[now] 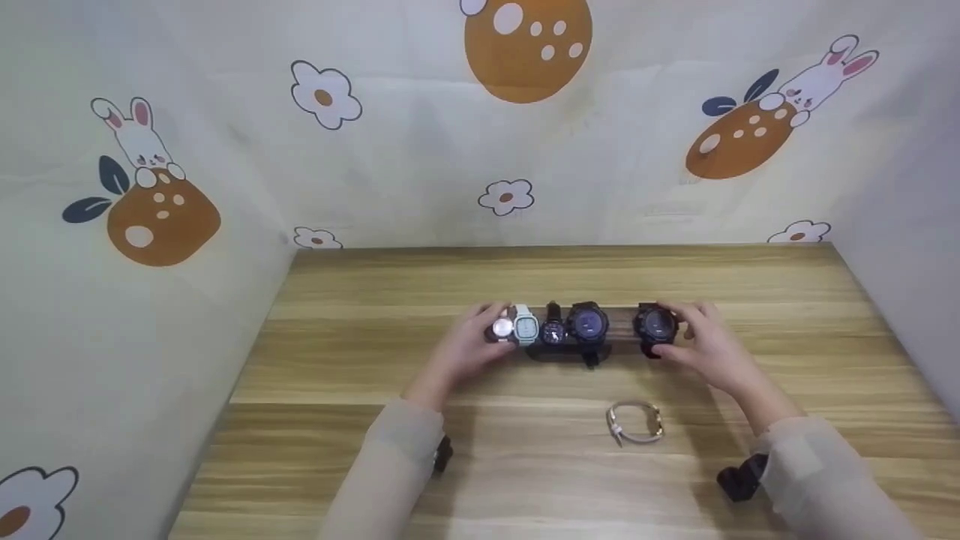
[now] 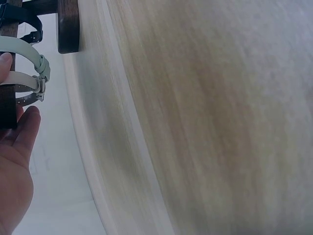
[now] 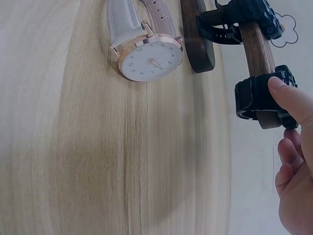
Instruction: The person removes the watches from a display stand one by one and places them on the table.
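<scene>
The left hand (image 1: 474, 341) curls round the left end of the dark wooden watch stand (image 1: 621, 324), thumb on the near side and fingers on the far side; I cannot tell how much of its grip falls on wood and how much on strap. At that same end of the stand sits a small watch with a pale round face (image 1: 502, 328), framed by this hand. The right hand (image 1: 705, 341) is at the stand's right end, pinching the black sports watch (image 1: 657, 324) strapped round the bar there, with its thumb on the near side of the watch.

Along the stand, just right of the pale-faced watch, comes a mint-green watch with a squarish case (image 1: 527, 328), then a small black-strapped watch with a dark dial (image 1: 553, 331), then a second bulky black sports watch (image 1: 589, 324). A stretch of bare bar separates this last one from the watch in the right hand.

On the near side of the stand, well apart from it, a rose-gold wristwatch (image 3: 150, 61) lies on the counter (image 1: 337, 420), its pale strap buckled into a loop and its white dial showing numerals. Beyond the stand, behind the counter, hangs a pale backdrop (image 1: 412, 150) printed with rabbits, orange fruit and white flowers.
</scene>
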